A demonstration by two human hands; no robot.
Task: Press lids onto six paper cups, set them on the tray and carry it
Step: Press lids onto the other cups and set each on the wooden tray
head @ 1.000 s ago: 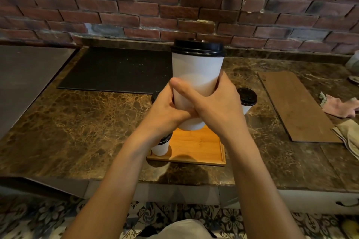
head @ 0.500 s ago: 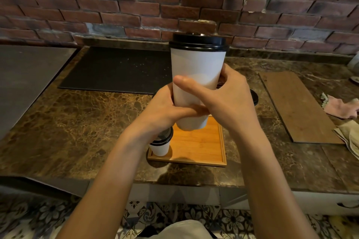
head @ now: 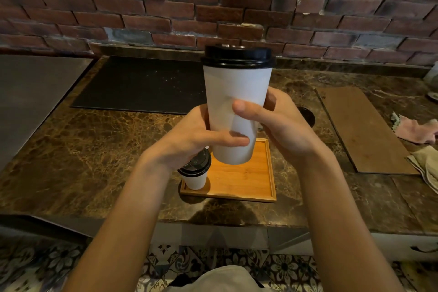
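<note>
Left hand (head: 189,140) and right hand (head: 282,123) both grip the tall cup (head: 237,106) — lid (head: 237,56) on — above the tray (head: 246,182); small lidded cup (head: 195,172) stands on its near-left corner.

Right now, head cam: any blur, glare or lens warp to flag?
Head view: dim, warm light; the wide-angle lens bows the courses of the brick wall; the held cup is sharp, with faint glints on its lid; dark shadows lie on the counter just in front of the tray; no strong glare.
</note>
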